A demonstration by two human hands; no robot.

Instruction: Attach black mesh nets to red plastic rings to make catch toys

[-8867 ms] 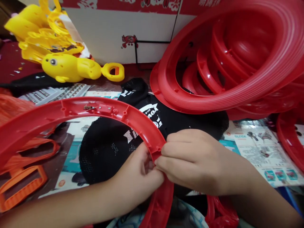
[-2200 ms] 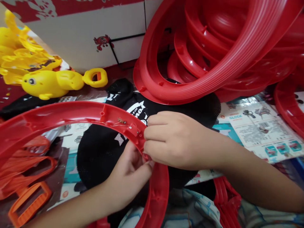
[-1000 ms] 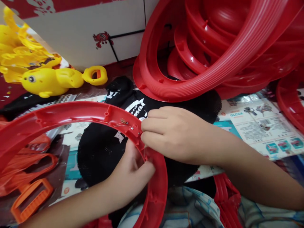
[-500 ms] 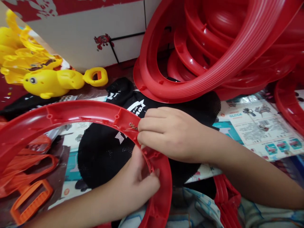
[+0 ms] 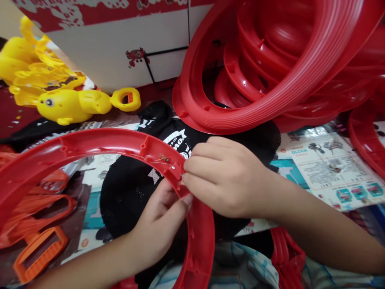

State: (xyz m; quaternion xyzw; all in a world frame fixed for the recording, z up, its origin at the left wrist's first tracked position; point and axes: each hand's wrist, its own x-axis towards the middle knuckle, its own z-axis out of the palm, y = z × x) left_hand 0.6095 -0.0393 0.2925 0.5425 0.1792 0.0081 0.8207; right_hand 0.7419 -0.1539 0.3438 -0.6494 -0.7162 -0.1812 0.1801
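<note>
1. Cluttered work surface: printed paper sheets [image 5: 331, 168] spread over it, white-and-red box wall [image 5: 114, 52] at the back.
2. Red plastic ring [image 5: 99, 146] is in front, arcing from the left edge across the middle and down to the bottom edge, ribbed inner side facing up.
3. Small metal bits and thin wire [image 5: 165, 157] sit in the ring's channel, just beside both hands.
4. Left hand [image 5: 159, 224] comes from below inside the ring, fingers curled under the rim, thumb pressed against its inner edge. Closed on the ring.
5. Right hand [image 5: 225, 180] rests over the ring from the outer side, fingertips bunched and pinching at the rim beside the metal bits. Can't tell whether it holds anything small.
6. Black mesh cloth with white lettering [image 5: 177, 140] lies under the ring and hands.
7. Stack of red rings [image 5: 270, 80] leans top right, tilted, touching the cloth.
8. Yellow plastic toys [image 5: 72, 105] back left; orange plastic frames [image 5: 39, 249] bottom left, well apart from the hands.
</note>
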